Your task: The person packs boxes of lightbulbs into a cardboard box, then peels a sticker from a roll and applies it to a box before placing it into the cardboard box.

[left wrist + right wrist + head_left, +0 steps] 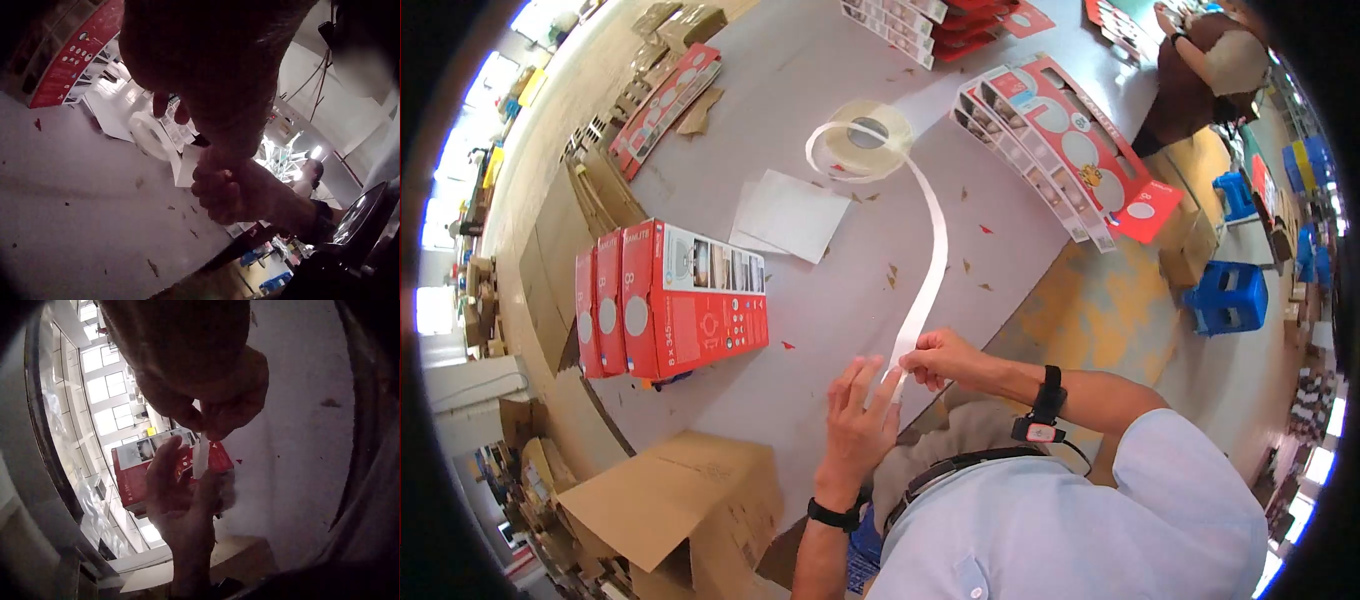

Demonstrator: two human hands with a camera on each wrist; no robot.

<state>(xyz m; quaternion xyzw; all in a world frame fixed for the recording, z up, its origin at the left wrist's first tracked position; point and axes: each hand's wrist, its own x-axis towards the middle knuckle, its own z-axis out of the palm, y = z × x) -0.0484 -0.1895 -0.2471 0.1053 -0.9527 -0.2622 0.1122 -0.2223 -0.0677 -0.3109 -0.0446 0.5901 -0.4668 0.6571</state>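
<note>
A white strip (pixel 935 250) runs from a white roll (pixel 868 140) on the table toward me in a loose curve. My right hand (pixel 945 360) pinches the strip near its near end, with the other fingers curled in. Just left of it, my left hand (pixel 862 415) holds the strip's end by its thumb side, its other fingers spread. In the right wrist view a short stretch of strip (pixel 200 456) spans the two hands. The left wrist view shows the right hand (pixel 219 190) with its fingers curled, and the roll (pixel 152 134) beyond it.
Red-and-white boxes (pixel 700 305) stand at the left of the table beside white sheets (pixel 790 212). Flat printed cartons (pixel 1060 145) are stacked at the right. An open cardboard box (pixel 680 490) sits near front left. Another person (pixel 1210 75) is at far right, beyond a blue stool (pixel 1228 297).
</note>
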